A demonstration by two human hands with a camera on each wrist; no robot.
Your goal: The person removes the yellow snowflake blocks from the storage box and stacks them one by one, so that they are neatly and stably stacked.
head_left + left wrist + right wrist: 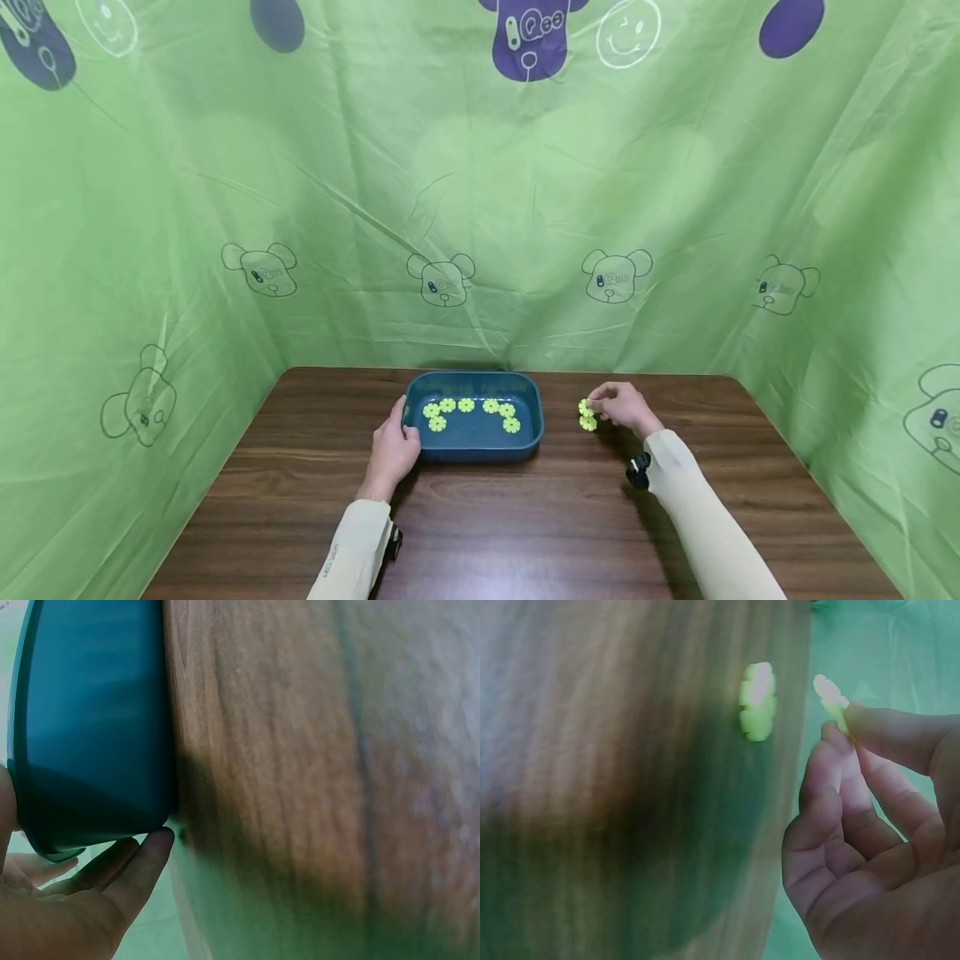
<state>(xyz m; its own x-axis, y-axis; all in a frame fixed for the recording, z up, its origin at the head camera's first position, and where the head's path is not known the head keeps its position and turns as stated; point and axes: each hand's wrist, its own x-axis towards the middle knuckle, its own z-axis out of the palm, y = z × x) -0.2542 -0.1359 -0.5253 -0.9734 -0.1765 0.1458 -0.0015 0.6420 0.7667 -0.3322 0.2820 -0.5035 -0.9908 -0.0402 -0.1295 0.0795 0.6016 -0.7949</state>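
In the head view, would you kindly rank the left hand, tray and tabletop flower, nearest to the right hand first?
1. Tabletop flower: beside the right hand.
2. Tray: left of the flower.
3. Left hand: at the tray's left side.

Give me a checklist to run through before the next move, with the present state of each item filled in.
1. Held piece secure: ok; the right hand pinches a yellow-green flower-shaped piece by its edge.
2. Held piece raised: ok; it appears lifted off the wooden table.
3. Tray steadied: ok; the left hand grips the left end of the blue tray.
4. Held piece over the tray: not ok; it is off to the tray's right.
5. Table free of loose pieces: not ok; one yellow-green piece lies near the right hand.
6. Grip firmness: cannot tell.
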